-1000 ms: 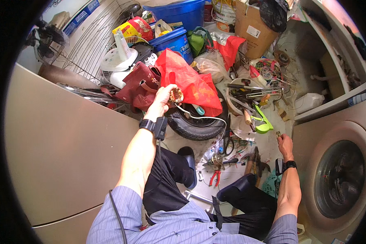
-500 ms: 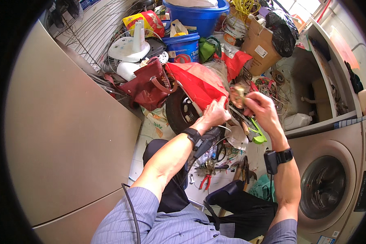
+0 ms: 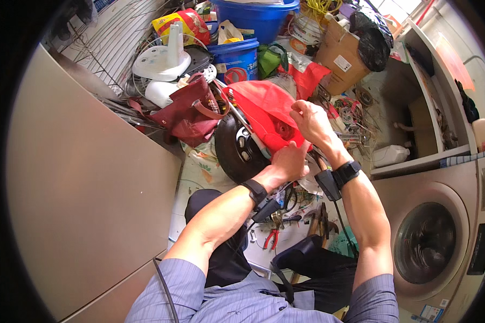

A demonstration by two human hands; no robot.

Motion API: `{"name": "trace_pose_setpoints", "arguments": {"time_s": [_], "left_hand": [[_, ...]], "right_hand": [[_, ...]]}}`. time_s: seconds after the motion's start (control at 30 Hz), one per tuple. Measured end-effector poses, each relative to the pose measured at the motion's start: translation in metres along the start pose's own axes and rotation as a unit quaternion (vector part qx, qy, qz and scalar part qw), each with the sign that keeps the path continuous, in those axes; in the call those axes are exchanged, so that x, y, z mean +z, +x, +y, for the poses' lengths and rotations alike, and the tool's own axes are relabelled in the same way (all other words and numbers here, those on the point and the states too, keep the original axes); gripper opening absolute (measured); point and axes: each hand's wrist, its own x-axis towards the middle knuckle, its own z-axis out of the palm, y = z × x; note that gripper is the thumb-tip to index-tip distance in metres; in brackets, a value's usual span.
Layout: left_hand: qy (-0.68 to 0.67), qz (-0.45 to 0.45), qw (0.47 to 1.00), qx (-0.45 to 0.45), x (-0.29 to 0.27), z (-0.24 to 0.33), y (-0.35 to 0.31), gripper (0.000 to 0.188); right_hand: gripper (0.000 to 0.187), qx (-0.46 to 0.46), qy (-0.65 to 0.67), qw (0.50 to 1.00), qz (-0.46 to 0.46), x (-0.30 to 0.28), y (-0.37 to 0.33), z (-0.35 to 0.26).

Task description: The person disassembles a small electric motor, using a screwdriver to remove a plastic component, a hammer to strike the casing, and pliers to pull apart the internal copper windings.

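Observation:
A red fabric bag (image 3: 258, 107) lies tilted over the clutter, its mouth opened toward me. Its near edge is pinched in my left hand (image 3: 290, 161). At the bag's far right rim, my right hand (image 3: 313, 126) has its fingers curled closed on the fabric. A round, coil-like shape (image 3: 283, 130), tinted red, shows inside the bag. Under the bag stands a small black-tyred wheel (image 3: 237, 148) with a silver hub. A maroon handbag (image 3: 191, 110) with a strap handle leans to its left.
On the floor lie red-handled pliers (image 3: 271, 238) and hammers (image 3: 320, 220). Blue buckets (image 3: 237, 59), a fan base (image 3: 161, 59) and a cardboard box (image 3: 337, 56) stand behind. A washing machine (image 3: 431, 242) is at right, a large beige panel (image 3: 102, 183) at left.
My right hand, which held a blurred brass-coloured object beside the bag, has moved left onto the bag's rim; that object is no longer in it. The bag's mouth is wider open.

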Motion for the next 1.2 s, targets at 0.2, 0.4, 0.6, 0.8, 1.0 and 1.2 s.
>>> {"name": "trace_pose_setpoints", "arguments": {"time_s": [0.2, 0.4, 0.6, 0.8, 1.0, 1.2], "left_hand": [[-0.032, 0.042, 0.986, -0.156, -0.048, -0.002, 0.024, 0.08], [-0.43, 0.254, 0.862, -0.085, -0.097, -0.01, 0.011, 0.03], [-0.812, -0.119, 0.556, -0.13, -0.051, 0.038, -0.003, 0.039], [-0.84, -0.167, 0.499, -0.133, -0.011, 0.08, -0.018, 0.042], [-0.809, -0.157, 0.56, -0.09, 0.0, 0.108, -0.024, 0.039], [-0.808, -0.146, 0.567, -0.063, 0.033, 0.123, -0.039, 0.06]], "right_hand": [[0.021, 0.002, 0.02, 0.999, -0.036, -0.07, -0.052, -0.015], [0.015, 0.128, 0.112, 0.985, 0.002, -0.116, -0.133, -0.024], [0.016, 0.205, 0.336, 0.909, 0.134, -0.094, -0.184, -0.037], [0.05, 0.105, 0.103, 0.98, 0.137, -0.097, -0.2, -0.051], [0.058, 0.115, 0.089, 0.975, 0.17, -0.101, -0.231, -0.038], [0.018, 0.159, 0.138, 0.957, 0.2, -0.103, -0.252, -0.037]]}}
